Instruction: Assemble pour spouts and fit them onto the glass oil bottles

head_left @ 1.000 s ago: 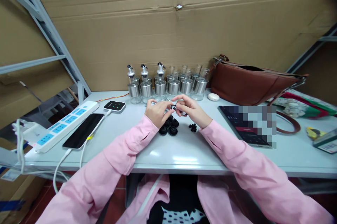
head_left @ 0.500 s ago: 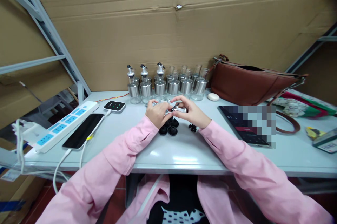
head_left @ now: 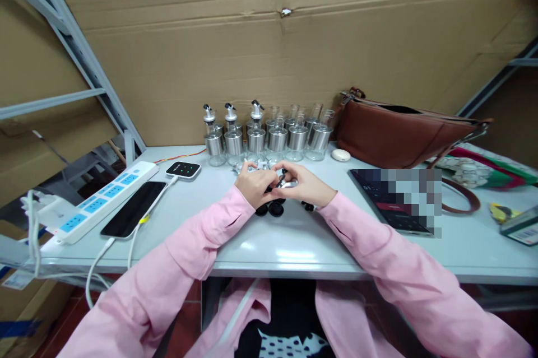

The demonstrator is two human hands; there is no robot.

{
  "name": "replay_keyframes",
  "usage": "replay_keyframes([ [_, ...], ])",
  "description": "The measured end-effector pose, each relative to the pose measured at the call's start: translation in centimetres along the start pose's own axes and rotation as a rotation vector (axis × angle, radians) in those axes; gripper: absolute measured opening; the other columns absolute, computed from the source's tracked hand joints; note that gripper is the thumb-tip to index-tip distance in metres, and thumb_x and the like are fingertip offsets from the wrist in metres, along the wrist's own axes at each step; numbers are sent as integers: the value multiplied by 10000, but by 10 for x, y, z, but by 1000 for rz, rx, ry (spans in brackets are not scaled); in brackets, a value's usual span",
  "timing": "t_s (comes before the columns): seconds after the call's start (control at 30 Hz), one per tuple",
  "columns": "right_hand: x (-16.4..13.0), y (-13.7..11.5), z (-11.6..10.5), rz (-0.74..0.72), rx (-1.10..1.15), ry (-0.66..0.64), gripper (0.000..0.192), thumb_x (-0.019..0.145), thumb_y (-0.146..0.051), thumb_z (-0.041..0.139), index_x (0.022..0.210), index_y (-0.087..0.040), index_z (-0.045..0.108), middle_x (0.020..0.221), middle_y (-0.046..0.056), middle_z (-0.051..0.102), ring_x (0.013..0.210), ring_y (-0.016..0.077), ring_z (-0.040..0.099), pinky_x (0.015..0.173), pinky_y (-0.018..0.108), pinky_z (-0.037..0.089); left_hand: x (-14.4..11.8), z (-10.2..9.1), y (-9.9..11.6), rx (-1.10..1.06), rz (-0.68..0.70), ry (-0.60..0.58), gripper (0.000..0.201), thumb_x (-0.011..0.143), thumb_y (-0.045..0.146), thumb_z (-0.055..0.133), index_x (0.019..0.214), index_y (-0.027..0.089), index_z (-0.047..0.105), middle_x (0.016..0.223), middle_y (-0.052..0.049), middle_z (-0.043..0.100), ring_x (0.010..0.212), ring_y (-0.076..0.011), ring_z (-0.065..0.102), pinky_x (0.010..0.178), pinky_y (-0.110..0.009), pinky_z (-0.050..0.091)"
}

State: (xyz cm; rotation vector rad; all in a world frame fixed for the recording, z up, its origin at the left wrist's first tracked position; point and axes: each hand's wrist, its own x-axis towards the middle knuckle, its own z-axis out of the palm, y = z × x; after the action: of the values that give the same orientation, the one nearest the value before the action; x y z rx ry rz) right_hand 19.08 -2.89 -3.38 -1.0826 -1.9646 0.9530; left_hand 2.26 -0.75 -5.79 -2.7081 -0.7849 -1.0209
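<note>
In front of me, my right hand is closed on a silver-white bottle pourer with a black tip. My left hand meets it from the other side, its fingers pinched at the pourer's black part; they partly hide it. Beneath both hands lie round black stoppers, partly covered. Small black pieces rest by my right wrist. Just beyond my fingers are clear and white parts, hard to make out.
Several glass bottles with steel sleeves stand at the back, three topped with pourers. A brown bag, a white round case and a tablet are on the right. Leftward are a power strip, a phone and a small black device.
Both hands have shifted slightly lower, and the pourer has turned between my fingers, its black tip now pointing more upward. The things on the table stay put.
</note>
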Motion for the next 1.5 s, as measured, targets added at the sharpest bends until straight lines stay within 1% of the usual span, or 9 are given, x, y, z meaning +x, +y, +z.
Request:
replay_keyframes([
  [0.13,-1,-2,2,-10,22,28,403,601,-271,645,959,-164,497,548,-87,440,509,71,399,505,193,320,2,-2,3,-159,-113,-43,139,740,309,539,711,175,515,658,23,637,555,-118,553,856,-389,321],
  [0.2,-1,-3,2,-18,40,66,421,609,-277,637,984,-167,479,555,-83,456,515,77,420,504,192,332,4,-4,4,-354,-233,-35,114,682,257,555,754,172,531,694,17,639,579,-123,567,838,-375,367],
  [0.33,-3,-5,2,-58,3,153,415,624,-262,619,988,-171,443,560,-85,451,502,75,443,492,187,348,11,-4,2,-921,-519,-121,102,672,230,504,724,153,546,595,20,582,515,-111,542,607,-264,443],
  [0.4,-3,-4,2,-102,-57,160,404,625,-217,601,991,-174,436,554,-90,449,481,64,419,487,182,349,13,-3,3,-1029,-611,-138,125,690,265,529,664,146,554,523,34,539,461,-91,498,536,-231,422],
  [0.77,6,0,4,-192,-347,37,415,672,-275,628,1027,-184,432,623,-52,516,559,102,493,558,212,412,9,-3,2,-825,-651,-66,196,697,273,594,559,146,537,476,47,495,480,-89,430,526,-220,349],
  [0.97,19,-4,-3,-262,-494,60,653,623,-393,716,1136,-167,380,709,-9,543,658,157,553,609,246,423,9,-3,1,-709,-619,19,261,740,328,544,551,161,473,495,54,441,522,-94,386,550,-230,313],
  [1.13,19,-1,2,-269,-624,187,629,659,-383,677,1166,-168,373,749,16,551,597,162,560,584,260,421,8,-2,2,-689,-596,60,254,768,326,502,580,175,423,511,58,409,522,-94,375,541,-225,310],
  [1.3,17,5,8,-326,-601,296,608,673,-376,661,1173,-178,378,761,22,552,617,169,573,589,264,433,8,-3,3,-685,-538,69,250,769,340,505,596,174,433,526,55,415,524,-93,386,552,-226,327],
  [1.5,13,11,5,-347,-494,188,601,685,-304,654,1193,-183,355,699,-18,527,570,135,532,574,248,430,7,0,6,-718,-522,82,239,747,353,532,614,173,449,566,39,468,559,-105,436,586,-235,360],
])
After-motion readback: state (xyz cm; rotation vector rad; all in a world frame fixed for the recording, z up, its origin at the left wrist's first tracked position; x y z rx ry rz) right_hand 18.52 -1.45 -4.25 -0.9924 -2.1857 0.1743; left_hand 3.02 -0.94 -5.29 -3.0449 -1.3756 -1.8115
